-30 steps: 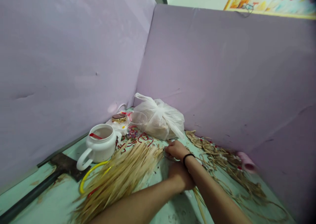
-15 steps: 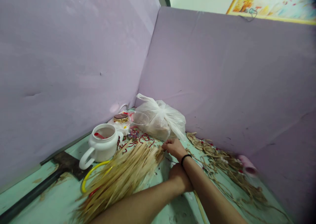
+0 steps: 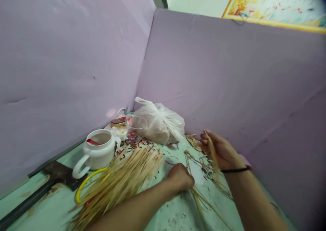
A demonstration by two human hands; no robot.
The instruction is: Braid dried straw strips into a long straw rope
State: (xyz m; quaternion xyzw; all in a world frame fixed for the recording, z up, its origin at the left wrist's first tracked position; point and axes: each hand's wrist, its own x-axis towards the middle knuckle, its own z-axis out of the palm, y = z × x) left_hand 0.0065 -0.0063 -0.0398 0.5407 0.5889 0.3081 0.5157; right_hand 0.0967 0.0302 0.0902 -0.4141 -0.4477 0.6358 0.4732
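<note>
A fan of pale straw strips point(image 3: 119, 180) lies on the mint-green table point(image 3: 38, 210). My left hand point(image 3: 179, 180) is closed in a fist on the table just right of the strips, gripping the ends of thin straw strands point(image 3: 197, 197) that run toward me. My right hand point(image 3: 220, 151), with a black band at the wrist, is raised near the purple back wall and pinches a straw strip point(image 3: 211, 149) that hangs down over a tangle of twisted straw cords point(image 3: 203, 163).
A white jug point(image 3: 95, 153) with a red spoon stands at the left by a yellow ring point(image 3: 84, 187). Behind are a clear cup of beads point(image 3: 134, 130), a gold-lidded jar point(image 3: 118, 123), red thread and a white plastic bag point(image 3: 159, 122). Purple panels enclose the corner.
My right hand left the spot by the plastic bag and swung right and up, now holding a straw strip. My left hand stayed on the table. The view shifted slightly.
</note>
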